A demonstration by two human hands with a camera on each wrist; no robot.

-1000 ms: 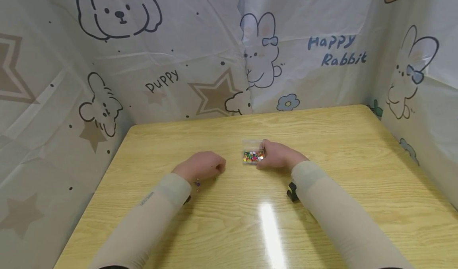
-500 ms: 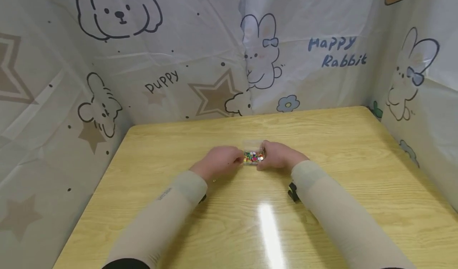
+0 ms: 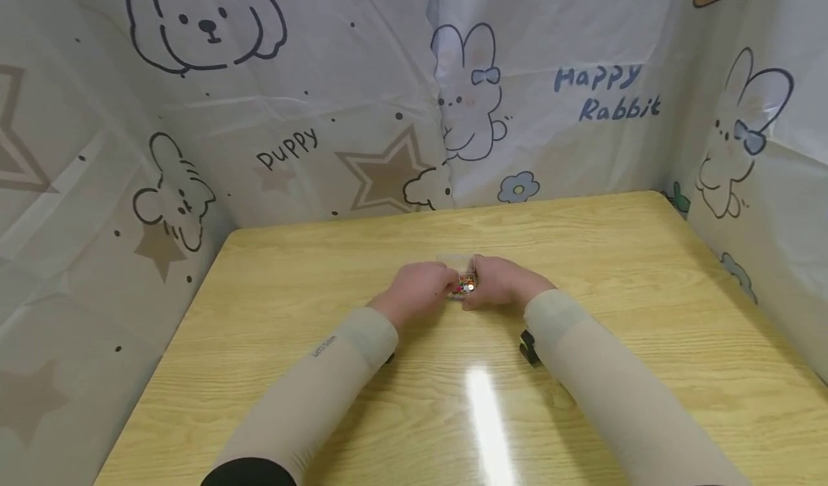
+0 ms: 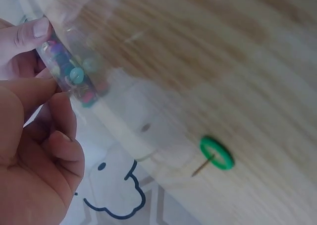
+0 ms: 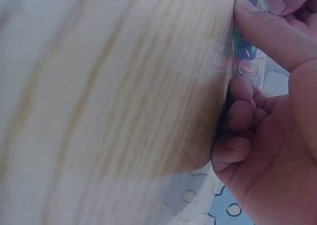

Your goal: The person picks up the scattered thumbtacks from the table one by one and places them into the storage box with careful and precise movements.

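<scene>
A small clear plastic box (image 3: 467, 285) with its lid raised holds many colourful thumbtacks (image 4: 77, 75). My right hand (image 3: 501, 282) grips its right end, the thumb over the near side in the right wrist view. My left hand (image 3: 423, 288) reaches over the left part of the box, fingers bent, with thumb and index tips close together right at its rim. I cannot tell whether a tack is between those fingertips. One green thumbtack (image 4: 217, 152) lies on the wooden table (image 3: 310, 263), its pin pointing out sideways, apart from the left hand.
Behind the table and at its sides hangs a white curtain (image 3: 375, 76) printed with animals and stars. A dark wrist camera (image 3: 529, 348) sits under the right sleeve. A bright light reflection (image 3: 488, 421) crosses the tabletop near the front.
My left hand has moved right, from beside the loose tacks on the table to over the box, now covering its left part. The right hand has stayed on the box.
</scene>
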